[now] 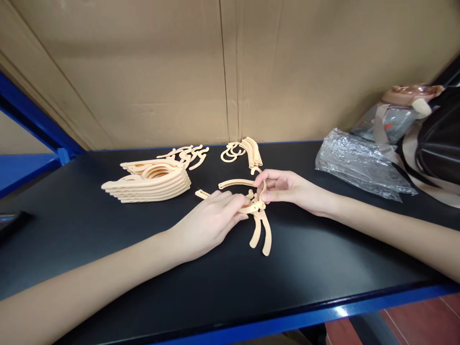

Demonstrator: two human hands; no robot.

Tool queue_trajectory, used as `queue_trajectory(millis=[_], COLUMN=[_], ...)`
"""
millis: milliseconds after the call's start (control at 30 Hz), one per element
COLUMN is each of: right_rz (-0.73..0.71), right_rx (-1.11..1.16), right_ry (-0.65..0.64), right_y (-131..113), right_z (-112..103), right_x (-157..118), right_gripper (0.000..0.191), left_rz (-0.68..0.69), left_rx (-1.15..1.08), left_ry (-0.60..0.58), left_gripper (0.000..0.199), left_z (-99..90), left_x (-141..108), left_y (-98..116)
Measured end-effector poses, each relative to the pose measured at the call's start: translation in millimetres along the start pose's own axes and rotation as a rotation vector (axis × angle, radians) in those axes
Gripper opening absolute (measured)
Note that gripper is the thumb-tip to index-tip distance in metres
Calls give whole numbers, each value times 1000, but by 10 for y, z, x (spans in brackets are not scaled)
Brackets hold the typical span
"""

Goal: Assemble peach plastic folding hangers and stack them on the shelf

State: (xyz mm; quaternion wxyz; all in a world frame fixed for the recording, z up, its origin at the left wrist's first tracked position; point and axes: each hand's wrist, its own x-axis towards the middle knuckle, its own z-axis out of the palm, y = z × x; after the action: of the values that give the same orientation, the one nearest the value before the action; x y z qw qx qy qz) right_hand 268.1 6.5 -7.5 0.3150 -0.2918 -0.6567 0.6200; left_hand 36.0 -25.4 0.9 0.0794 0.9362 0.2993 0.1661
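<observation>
Low over the black tabletop, my left hand [212, 223] is closed around the beige plastic arm piece [247, 209] of a folding clothes hanger. Between thumb and fingers, my right hand [282, 188] pinches the curved hanger hook [265, 188], whose lower end meets the arm piece at the joint. Two short curved arms [266, 235] hang or lie just below that joint. Behind my left hand rests a loose curved arm [235, 183]. My fingers cover part of the joint and the arm, so I cannot tell how far they are fitted together.
A stack of beige folded hangers [154, 187] sits at the left, with loose hook pieces [190, 153] behind it. Several curved arms [252, 151] and hooks [230, 152] lie at the back. Right: clear plastic bag [352, 160], bottle [391, 115], dark bag [440, 139]. Cardboard [143, 72] stands behind.
</observation>
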Motion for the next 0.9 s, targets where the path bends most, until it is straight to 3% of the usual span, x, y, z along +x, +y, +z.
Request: queue_trajectory(millis=[900], right_rz=[-35], right_rx=[-62], right_ry=[91], right_y=[16], right_z=[29], right_x=[-2], right_gripper=[20], left_rz=[69], left_rx=[174], left_ry=[82], left_gripper=[14], left_z=[22], left_x=[-7], left_y=[-11])
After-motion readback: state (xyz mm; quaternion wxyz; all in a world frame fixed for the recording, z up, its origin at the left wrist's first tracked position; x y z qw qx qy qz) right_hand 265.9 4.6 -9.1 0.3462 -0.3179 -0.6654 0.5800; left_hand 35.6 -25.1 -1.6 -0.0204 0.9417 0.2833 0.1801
